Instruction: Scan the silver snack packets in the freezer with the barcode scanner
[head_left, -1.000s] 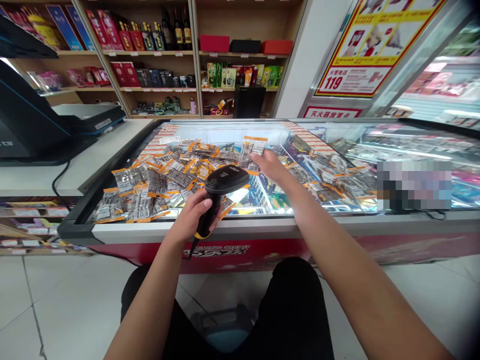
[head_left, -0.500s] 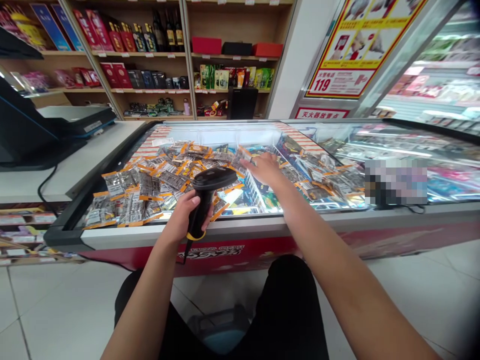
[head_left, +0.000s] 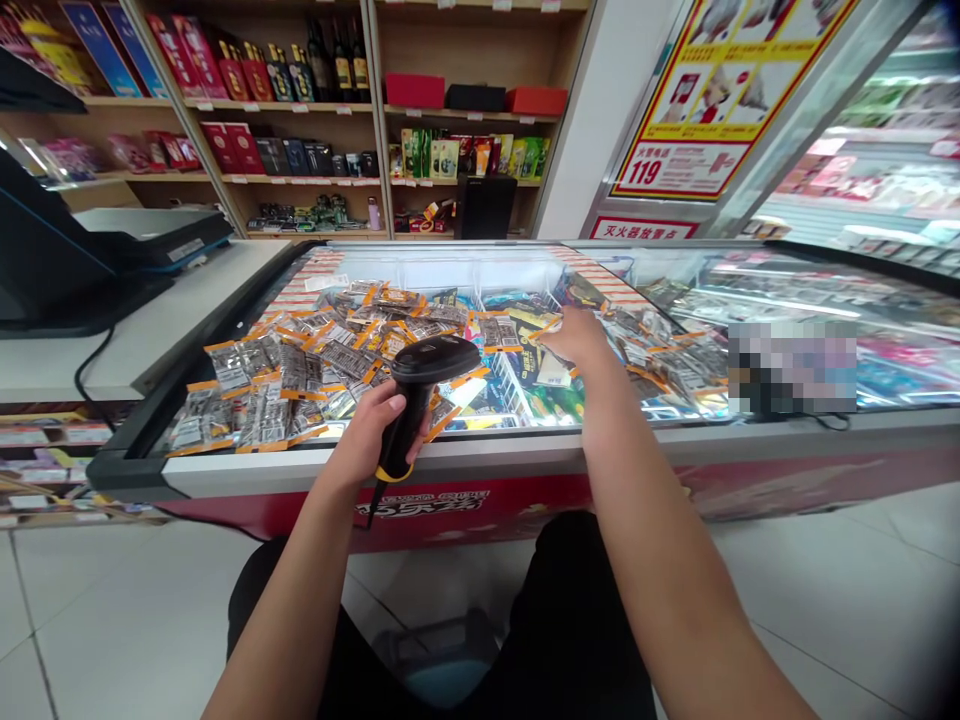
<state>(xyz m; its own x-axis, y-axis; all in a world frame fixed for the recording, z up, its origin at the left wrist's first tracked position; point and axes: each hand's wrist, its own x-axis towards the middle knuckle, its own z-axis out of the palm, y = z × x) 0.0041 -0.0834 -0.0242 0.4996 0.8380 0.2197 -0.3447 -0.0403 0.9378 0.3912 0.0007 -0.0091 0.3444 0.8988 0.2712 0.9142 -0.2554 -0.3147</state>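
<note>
My left hand [head_left: 373, 430] is wrapped round the handle of a black barcode scanner [head_left: 431, 360] with a yellow trim ring, held above the freezer's front edge. My right hand [head_left: 581, 338] is over the glass, its fingers closed on a small snack packet [head_left: 546, 330] whose orange edge shows past the fingertips; the rest is largely hidden. Between the hands, a clear packet with orange ends [head_left: 499, 331] lies on the glass. A heap of similar snack packets [head_left: 330, 350] spreads to the left. More packets [head_left: 671, 365] lie to the right of my right hand.
The chest freezer [head_left: 480, 445] has a glass top with goods and white wire dividers beneath. A counter [head_left: 150, 350] with a dark machine [head_left: 52, 250] adjoins it on the left. Stocked shelves [head_left: 285, 110] stand behind. A blurred-out patch [head_left: 793, 367] sits on the right glass.
My right hand has moved right, away from the packet it was touching, which now lies flat further right on the glass. My left hand and the scanner have barely moved.
</note>
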